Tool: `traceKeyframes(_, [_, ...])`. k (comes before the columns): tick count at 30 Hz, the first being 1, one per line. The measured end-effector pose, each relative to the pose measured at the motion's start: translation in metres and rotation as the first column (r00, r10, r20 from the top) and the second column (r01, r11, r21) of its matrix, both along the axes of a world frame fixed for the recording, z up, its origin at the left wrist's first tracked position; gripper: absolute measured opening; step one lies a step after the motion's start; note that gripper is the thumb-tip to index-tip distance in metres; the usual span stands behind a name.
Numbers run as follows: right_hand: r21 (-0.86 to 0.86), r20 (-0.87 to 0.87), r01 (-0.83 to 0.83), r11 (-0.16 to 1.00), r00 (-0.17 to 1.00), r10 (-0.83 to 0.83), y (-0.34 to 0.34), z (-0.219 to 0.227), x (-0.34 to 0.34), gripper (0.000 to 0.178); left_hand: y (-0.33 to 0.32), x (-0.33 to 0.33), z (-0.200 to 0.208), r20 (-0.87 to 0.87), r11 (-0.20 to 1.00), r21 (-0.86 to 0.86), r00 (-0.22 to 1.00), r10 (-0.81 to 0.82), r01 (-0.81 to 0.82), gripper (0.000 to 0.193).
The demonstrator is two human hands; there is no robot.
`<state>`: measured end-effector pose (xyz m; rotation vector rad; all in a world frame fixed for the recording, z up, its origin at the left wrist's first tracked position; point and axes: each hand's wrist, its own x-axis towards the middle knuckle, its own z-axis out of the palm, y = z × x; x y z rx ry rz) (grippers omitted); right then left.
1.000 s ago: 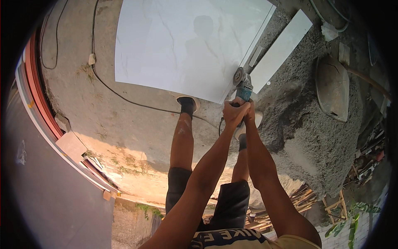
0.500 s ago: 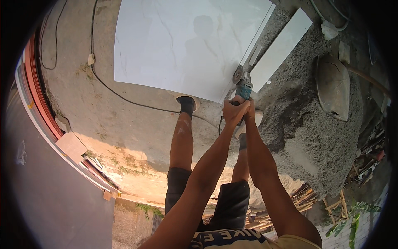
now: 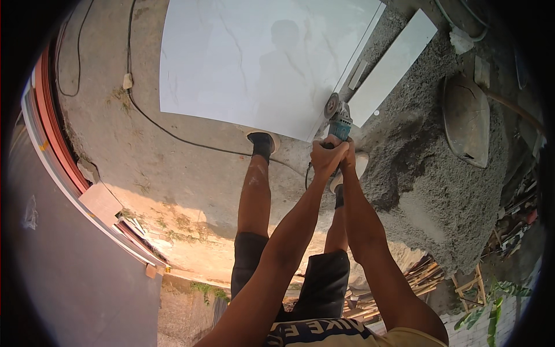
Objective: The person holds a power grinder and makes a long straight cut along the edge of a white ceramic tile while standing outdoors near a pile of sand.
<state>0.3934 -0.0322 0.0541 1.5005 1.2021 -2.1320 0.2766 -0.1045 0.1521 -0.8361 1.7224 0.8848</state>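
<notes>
Both of my hands are closed around the rear body of a teal and grey angle grinder [image 3: 341, 128]. My left hand [image 3: 325, 156] wraps it from the left, and my right hand [image 3: 348, 157] grips close beside, partly behind the left. The grinder's round disc [image 3: 332, 106] sits over the right edge of a large glossy white slab [image 3: 231, 63] with faint veins, near a straight line running along that edge. Whether the disc touches the slab I cannot tell. A narrow white strip of slab [image 3: 394, 66] lies to the right, apart from the large one.
A heap of grey sand [image 3: 445, 214] rises on the right, with a shovel [image 3: 466, 121] lying on it. A black cable [image 3: 173, 139] crosses the concrete floor to the left. My feet stand by the slab's near edge. Wooden sticks [image 3: 404, 289] lie at the lower right.
Almost nothing differs. The whole view has shifted very slightly, and the grinder keeps its place by the slab's right edge in both my hands.
</notes>
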Motion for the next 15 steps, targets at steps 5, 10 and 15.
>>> traceKeyframes(5, [0.007, -0.052, -0.027, 1.000, 0.998, 0.028, 0.018, -0.010, 0.018, 0.032, 0.014, 0.000, 0.007, 0.019, 0.999, 0.037, 1.000, 0.019, -0.020, 0.087])
traceKeyframes(10, [0.012, -0.060, 0.001, 1.000, 0.998, 0.000, 0.001, 0.004, 0.001, 0.032, 0.002, 0.000, 0.003, 0.010, 0.999, 0.028, 0.999, 0.031, -0.032, 0.086])
traceKeyframes(15, [-0.152, -0.076, 0.260, 0.954, 0.959, -0.273, -0.001, 0.000, 0.004, 0.030, 0.003, 0.001, 0.004, -0.007, 1.000, 0.006, 1.000, 0.020, -0.020, 0.086])
